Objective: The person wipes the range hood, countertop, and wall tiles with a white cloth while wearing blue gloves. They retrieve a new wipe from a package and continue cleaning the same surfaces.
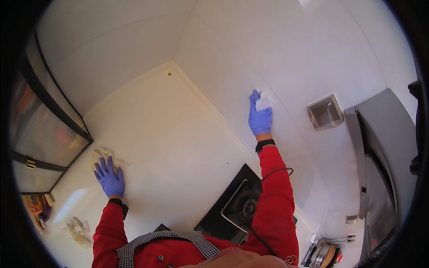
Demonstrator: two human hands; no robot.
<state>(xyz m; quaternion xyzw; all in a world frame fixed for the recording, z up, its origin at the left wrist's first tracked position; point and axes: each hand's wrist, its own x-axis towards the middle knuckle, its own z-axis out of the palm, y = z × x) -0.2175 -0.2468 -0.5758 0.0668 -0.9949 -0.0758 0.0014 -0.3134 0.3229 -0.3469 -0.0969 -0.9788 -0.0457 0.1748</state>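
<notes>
My left hand (110, 181), in a purple-blue glove, lies with fingers spread on a crumpled beige cloth (103, 154). That cloth rests on the cream countertop (161, 134), near its left side. Higher up and to the right, my right hand (260, 121) wears a matching glove. It presses a folded white cloth or wipe (263, 103) against the pale wall (228, 67); part of the wipe is hidden under the fingers. A red sleeve covers each arm.
A black gas hob (214, 214) sits below my right arm. A clear-covered socket box (325, 112) juts from the wall beside a grey range hood (385, 134). Left stands a dark-framed cabinet (50, 124); another crumpled cloth (78, 231) lies nearby. Metal cookware (320, 256) stands bottom right.
</notes>
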